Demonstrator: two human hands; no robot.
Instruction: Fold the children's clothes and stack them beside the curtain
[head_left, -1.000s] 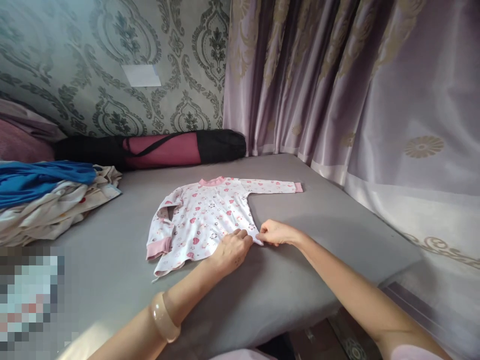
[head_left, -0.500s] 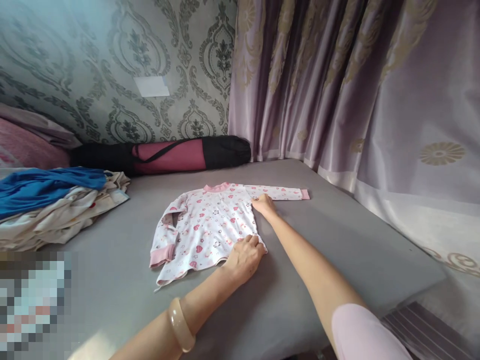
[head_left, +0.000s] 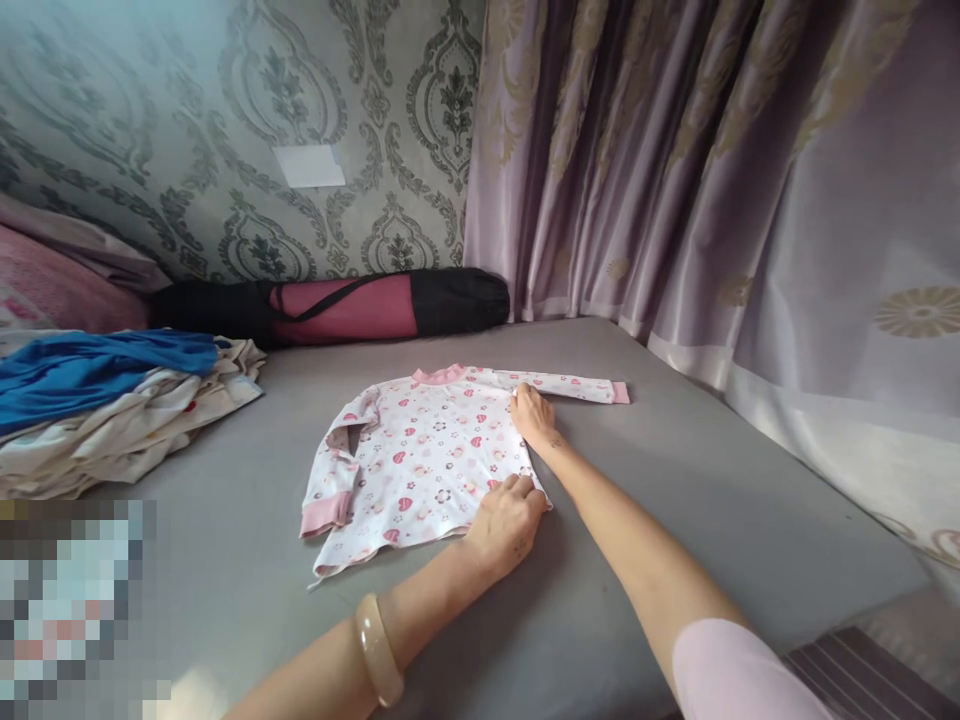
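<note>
A child's white long-sleeved shirt (head_left: 427,450) with pink hearts and flowers lies spread on the grey bed surface, its pink collar toward the wall. Its right-hand sleeve stretches straight out, while the left-hand sleeve bends down beside the body. My left hand (head_left: 506,525), with a pale bangle on the wrist, is closed on the shirt's lower right corner by the hem. Higher up, my right hand (head_left: 533,415) pinches the right side edge just below the sleeve. The fingertips of both hands are partly hidden.
A heap of clothes (head_left: 112,400), blue on top and cream below, sits at the left. Along the patterned wall lies a black and dark-pink roll bag (head_left: 345,307). Purple curtains (head_left: 675,180) hang at the right, beside the bed's edge. The lower left corner is pixelated.
Both hands have moved slightly right, and the shirt's right side edge has been drawn outward, leaving the front flatter. The view has also shifted a little.
</note>
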